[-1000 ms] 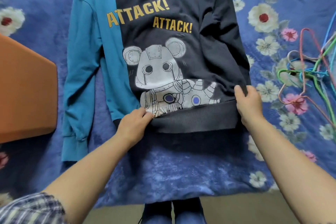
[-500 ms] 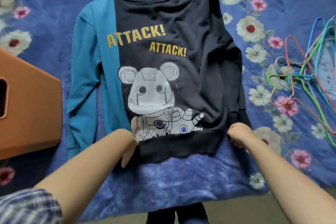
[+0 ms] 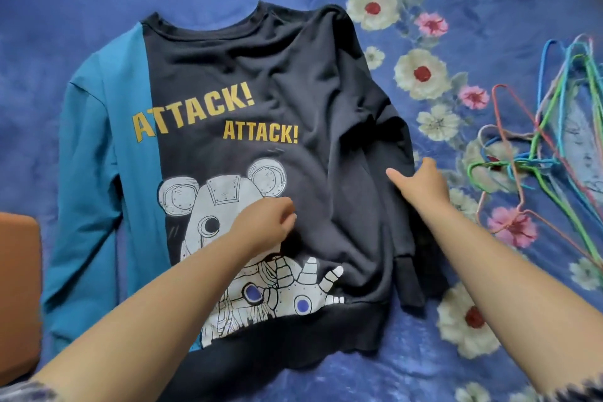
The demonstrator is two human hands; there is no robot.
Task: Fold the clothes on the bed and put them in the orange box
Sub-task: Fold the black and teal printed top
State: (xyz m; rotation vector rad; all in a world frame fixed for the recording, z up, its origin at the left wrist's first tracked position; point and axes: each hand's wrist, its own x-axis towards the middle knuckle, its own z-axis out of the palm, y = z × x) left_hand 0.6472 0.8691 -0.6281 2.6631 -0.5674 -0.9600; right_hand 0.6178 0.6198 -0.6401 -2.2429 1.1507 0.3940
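Observation:
A black and teal sweatshirt [image 3: 248, 81] with yellow "ATTACK!" lettering and a robot bear print lies face up on the bed, its hem nearest me. The teal sleeve [image 3: 88, 153] runs down its left side; the black sleeve [image 3: 404, 258] is folded along its right edge. My left hand [image 3: 264, 222] is over the bear print with fingers loosely curled and holds nothing. My right hand [image 3: 421, 183] reaches over the shirt's right side by the black sleeve, thumb stretched out; its fingers are hidden behind the hand. A corner of the orange box [image 3: 19, 297] shows at the left edge.
The bed is covered by a blue sheet with white and pink flowers [image 3: 421, 75]. A tangle of several coloured wire hangers [image 3: 535, 160] lies on the sheet to the right of the shirt.
Both hands have let go of the hem and moved up over the shirt's middle. The hem now lies flat. The view has shifted, so less of the orange box shows.

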